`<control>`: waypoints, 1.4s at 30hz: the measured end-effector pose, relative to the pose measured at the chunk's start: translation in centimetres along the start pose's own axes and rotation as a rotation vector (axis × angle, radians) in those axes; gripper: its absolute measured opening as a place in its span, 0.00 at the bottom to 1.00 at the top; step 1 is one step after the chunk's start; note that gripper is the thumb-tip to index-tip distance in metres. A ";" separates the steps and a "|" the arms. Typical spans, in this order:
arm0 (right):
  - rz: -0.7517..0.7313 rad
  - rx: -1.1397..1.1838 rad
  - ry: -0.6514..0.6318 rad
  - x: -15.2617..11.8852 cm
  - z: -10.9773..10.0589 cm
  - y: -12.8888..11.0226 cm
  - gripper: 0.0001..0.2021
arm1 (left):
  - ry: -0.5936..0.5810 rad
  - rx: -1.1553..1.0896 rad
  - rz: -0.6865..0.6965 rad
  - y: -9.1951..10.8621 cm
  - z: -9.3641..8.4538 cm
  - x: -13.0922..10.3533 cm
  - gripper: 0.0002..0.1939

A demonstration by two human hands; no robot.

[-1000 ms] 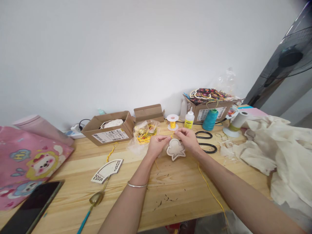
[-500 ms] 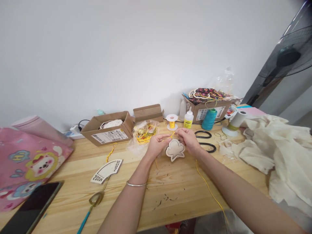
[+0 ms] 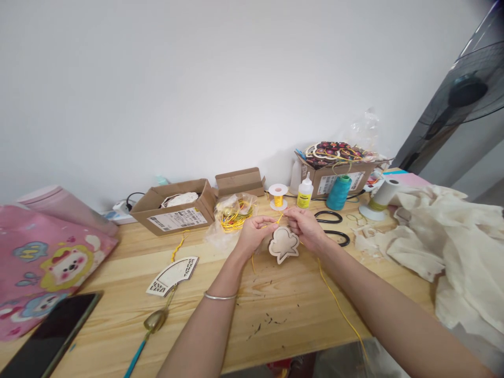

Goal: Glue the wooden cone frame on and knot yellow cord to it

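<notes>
Between my two hands hangs a pale, cloud-shaped wooden piece (image 3: 284, 244) with a scalloped rim. My left hand (image 3: 254, 232) pinches the yellow cord (image 3: 279, 217) just above the piece, from the left. From the right, my right hand (image 3: 304, 226) has its fingers closed on the same cord. One strand of the cord hangs below my left hand, and a long one runs under my right forearm to the table's front edge. A fan-shaped wooden piece (image 3: 172, 276) with a yellow loop and a metal bell-like part lies to the left.
Behind my hands stand a yellow thread spool (image 3: 278, 201), a glue bottle (image 3: 304, 193) and a teal thread cone (image 3: 338, 194). Scissors (image 3: 334, 238) lie right of my right hand. Cream cloth (image 3: 464, 252) covers the right side; a phone (image 3: 51, 333) lies front left.
The cloud-shaped piece has swung slightly and dropped a little below my fingers. Both hands keep nearly the same place and their hold on the cord.
</notes>
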State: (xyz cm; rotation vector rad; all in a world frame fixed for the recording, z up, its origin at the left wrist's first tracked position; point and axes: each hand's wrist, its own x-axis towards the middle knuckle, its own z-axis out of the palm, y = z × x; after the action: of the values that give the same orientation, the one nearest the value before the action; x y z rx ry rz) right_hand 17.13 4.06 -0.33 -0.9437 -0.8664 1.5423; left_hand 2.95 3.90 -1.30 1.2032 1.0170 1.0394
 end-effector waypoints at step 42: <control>-0.194 -0.437 -0.018 0.3 -0.3 1.0 0.16 | 0.074 -0.046 -0.038 0.4 0.0 0.1 0.13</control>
State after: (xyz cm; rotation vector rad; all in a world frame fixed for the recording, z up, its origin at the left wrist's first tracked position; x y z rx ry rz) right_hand 16.95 4.22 -1.42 -1.1171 -1.3008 1.2185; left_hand 2.93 3.99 -0.91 1.1107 1.0642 1.0782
